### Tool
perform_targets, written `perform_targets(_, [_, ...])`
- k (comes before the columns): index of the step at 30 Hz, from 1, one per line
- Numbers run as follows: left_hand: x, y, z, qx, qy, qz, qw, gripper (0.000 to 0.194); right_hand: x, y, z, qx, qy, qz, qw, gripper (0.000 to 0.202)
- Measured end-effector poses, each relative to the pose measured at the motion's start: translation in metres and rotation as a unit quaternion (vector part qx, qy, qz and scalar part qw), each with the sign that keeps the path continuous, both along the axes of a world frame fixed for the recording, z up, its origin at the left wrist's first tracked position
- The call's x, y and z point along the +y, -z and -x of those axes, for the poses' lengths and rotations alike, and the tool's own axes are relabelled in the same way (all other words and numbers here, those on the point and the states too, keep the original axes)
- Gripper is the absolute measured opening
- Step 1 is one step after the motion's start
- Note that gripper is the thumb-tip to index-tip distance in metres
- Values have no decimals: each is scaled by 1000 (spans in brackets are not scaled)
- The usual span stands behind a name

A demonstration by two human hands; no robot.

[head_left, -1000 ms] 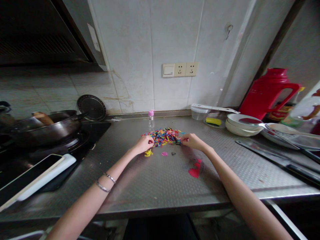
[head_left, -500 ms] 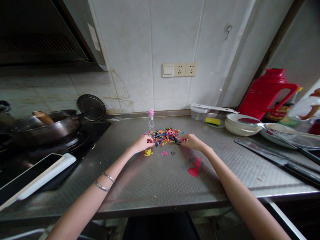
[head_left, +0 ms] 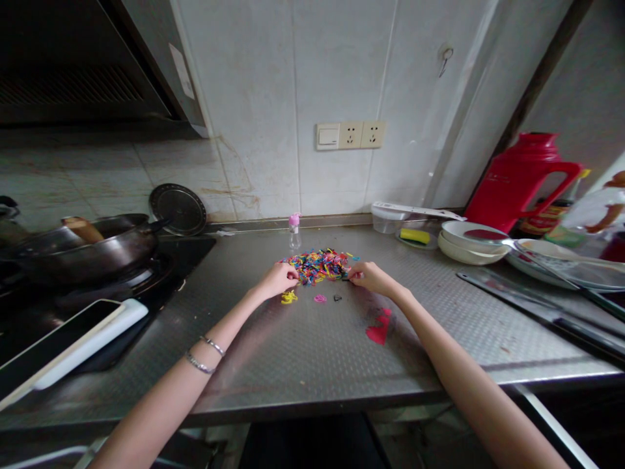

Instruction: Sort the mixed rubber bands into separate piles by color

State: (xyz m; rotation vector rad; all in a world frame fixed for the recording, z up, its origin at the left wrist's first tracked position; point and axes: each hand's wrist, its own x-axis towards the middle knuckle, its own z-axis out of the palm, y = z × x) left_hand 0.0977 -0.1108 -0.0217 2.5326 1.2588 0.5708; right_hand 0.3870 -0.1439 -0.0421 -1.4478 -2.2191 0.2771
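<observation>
The multicoloured elongated pile of thin bands [head_left: 319,266] lies on the grey metal worktop [head_left: 273,355], its long axis spanning between the left hand [head_left: 277,280] at its left end and the right hand [head_left: 372,276] at its right, fingers curled, any grip indiscernible.

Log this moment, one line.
left hand: at multicoloured pile, left edge | right hand: right edge | front: yellow cluster, pink cluster, black cluster

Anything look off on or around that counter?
Two things: a jagged red patch on the counter, nearer than the colourful pile, scrap or spill unclear; and brown streaks on the pale wall tiles, looking like grime.
</observation>
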Motion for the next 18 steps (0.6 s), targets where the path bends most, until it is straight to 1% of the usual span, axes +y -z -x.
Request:
perform_targets(5, [0, 4, -7, 0, 18, 3, 1000, 20, -1, 0, 2, 3, -7, -12, 1000, 23])
perform_targets(11, [-5, 6, -17, 29, -36, -25, 999, 20, 0, 1, 1, 10, -8, -12, 1000, 23])
perform_targets(15, [-6, 5, -17, 33, -37, -31, 998, 17, -4, -8, 3, 69, -7, 0, 998, 22])
perform_targets(18, [-5, 6, -16, 28, -31, -33, 999, 15, -11, -18, 8, 122, -42, 54, 990, 20])
